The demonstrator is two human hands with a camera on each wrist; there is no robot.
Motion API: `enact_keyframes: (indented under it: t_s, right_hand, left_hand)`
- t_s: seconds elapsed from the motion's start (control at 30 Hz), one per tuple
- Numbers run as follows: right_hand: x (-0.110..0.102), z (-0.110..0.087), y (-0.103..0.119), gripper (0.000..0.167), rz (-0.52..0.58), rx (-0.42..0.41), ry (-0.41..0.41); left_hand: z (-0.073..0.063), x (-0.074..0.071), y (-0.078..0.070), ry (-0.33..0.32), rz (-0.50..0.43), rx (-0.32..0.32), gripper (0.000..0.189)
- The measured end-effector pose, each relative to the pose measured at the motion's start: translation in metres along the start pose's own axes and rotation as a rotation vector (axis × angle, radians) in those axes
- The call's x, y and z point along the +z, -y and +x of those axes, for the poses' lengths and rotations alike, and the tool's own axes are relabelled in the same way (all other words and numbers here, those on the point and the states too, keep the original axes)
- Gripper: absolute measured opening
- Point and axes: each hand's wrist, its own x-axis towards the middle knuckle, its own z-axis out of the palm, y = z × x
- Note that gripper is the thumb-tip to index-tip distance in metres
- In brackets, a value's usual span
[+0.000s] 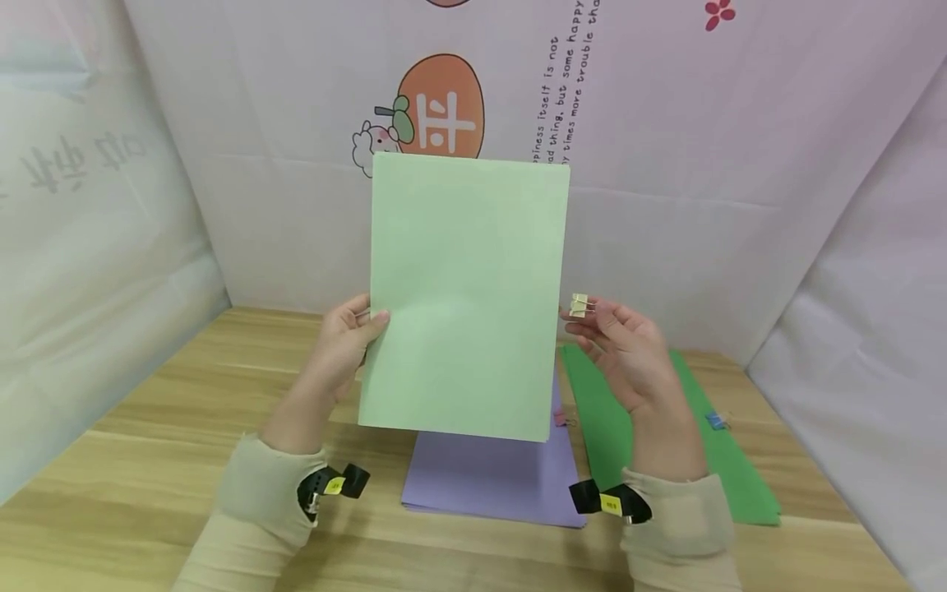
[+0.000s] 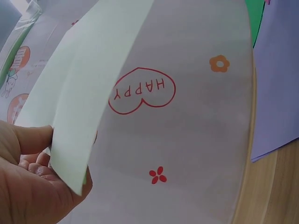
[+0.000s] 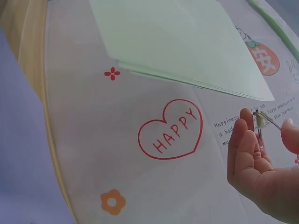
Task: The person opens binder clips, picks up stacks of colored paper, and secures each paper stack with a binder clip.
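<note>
A stack of pale green paper (image 1: 466, 288) is held upright above the table. My left hand (image 1: 344, 345) pinches its left edge, the thumb lying on the front face and the fingers behind. Just off the stack's right edge, my right hand (image 1: 625, 349) pinches a small yellow binder clip (image 1: 579, 306) by its wire handles. In the right wrist view the clip (image 3: 260, 120) sits between thumb and fingers, apart from the sheets (image 3: 187, 46), whose edges show several layers. The left wrist view shows the thumb pressed on the paper (image 2: 88, 79).
Below the held sheets lies a purple paper stack (image 1: 488, 481) with a pink binder clip (image 1: 561, 418) at its right edge. To its right, partly behind my right forearm, is a green paper stack (image 1: 710, 444) with a blue clip (image 1: 716, 421). Printed cloth (image 1: 666, 164) surrounds the wooden table (image 1: 185, 427).
</note>
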Motion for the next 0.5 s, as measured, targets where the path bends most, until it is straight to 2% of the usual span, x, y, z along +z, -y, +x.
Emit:
enact_keyframes:
  t_s: [0.33, 0.5]
  right_hand:
    - [0.0017, 0.001, -0.0039, 0.02, 0.021, -0.019, -0.037]
    - [0.0052, 0.0025, -0.0064, 0.013, 0.015, -0.017, -0.084]
  left_hand:
    - [0.0008, 0.0018, 0.0018, -0.008, -0.003, -0.007, 0.043]
    - [0.0008, 0.0022, 0.0028, -0.005, 0.006, -0.01, 0.043]
